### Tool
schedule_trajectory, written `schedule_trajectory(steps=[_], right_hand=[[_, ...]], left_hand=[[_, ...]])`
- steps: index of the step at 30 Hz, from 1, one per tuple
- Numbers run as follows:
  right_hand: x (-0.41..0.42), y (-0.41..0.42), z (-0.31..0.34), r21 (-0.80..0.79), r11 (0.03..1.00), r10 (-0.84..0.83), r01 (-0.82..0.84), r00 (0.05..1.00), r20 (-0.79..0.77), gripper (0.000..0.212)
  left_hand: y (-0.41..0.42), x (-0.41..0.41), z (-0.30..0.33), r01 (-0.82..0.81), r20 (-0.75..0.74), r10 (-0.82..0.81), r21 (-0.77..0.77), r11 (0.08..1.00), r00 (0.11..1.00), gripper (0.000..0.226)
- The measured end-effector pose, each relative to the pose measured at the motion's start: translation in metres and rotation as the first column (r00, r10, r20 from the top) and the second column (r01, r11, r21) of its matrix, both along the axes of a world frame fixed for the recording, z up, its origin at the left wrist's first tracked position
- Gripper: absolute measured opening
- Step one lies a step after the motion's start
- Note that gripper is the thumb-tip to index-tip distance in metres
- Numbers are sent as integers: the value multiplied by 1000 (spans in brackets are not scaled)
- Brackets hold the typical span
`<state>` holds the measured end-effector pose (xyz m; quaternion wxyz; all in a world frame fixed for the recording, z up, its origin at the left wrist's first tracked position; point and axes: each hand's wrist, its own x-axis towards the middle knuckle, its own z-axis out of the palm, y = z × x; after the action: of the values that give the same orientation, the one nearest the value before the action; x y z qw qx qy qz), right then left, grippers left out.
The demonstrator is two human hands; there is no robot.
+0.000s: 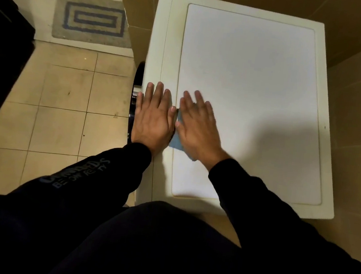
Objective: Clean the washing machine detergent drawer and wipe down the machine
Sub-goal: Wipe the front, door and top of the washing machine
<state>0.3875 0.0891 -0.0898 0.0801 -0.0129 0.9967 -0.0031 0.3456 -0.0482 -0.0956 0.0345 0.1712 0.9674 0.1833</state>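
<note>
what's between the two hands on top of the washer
In the head view, a blue cloth shows between the left hand and right hand, partly under the right.

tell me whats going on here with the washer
A person stands over the washing machine and wipes its white top. The right hand presses flat on a blue cloth near the top's left edge. The left hand lies flat beside it on the machine's rim. The detergent drawer is not in view.

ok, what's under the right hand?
A blue cloth lies under the right hand, flat on the washing machine top. Only its left edge shows; the rest is covered.
</note>
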Motion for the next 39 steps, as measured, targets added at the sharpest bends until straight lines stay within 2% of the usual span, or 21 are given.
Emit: schedule_trajectory(steps=[5, 10, 17, 28, 32, 36, 39], right_hand=[[51, 13, -1, -1, 980, 198, -198, 980, 23, 61], [52, -16, 0, 35, 999, 8, -9, 999, 42, 62], [33, -25, 1, -25, 999, -41, 42, 998, 43, 60], [-85, -9, 0, 13, 984, -177, 177, 984, 4, 57], [-52, -16, 0, -7, 983, -182, 182, 983, 2, 60], [-1, -25, 1, -42, 992, -119, 120, 993, 28, 66], [0, -22, 1, -30, 995, -98, 100, 994, 48, 68]], left_hand=[[-1, 0, -1, 6, -2, -6, 28, 1000, 1000, 54], [-2, -2, 0, 8, 8, -9, 48, 999, 1000, 53], [-2, -4, -2, 20, 32, -21, 28, 999, 999, 53], [-2, -1, 7, 18, 92, -24, 69, 997, 995, 86], [-1, -1, 7, 26, 86, -30, 50, 998, 996, 89], [-3, -2, 5, 39, 76, -41, 32, 999, 996, 89], [-3, -2, 5, 46, 76, -47, 23, 999, 996, 86]])
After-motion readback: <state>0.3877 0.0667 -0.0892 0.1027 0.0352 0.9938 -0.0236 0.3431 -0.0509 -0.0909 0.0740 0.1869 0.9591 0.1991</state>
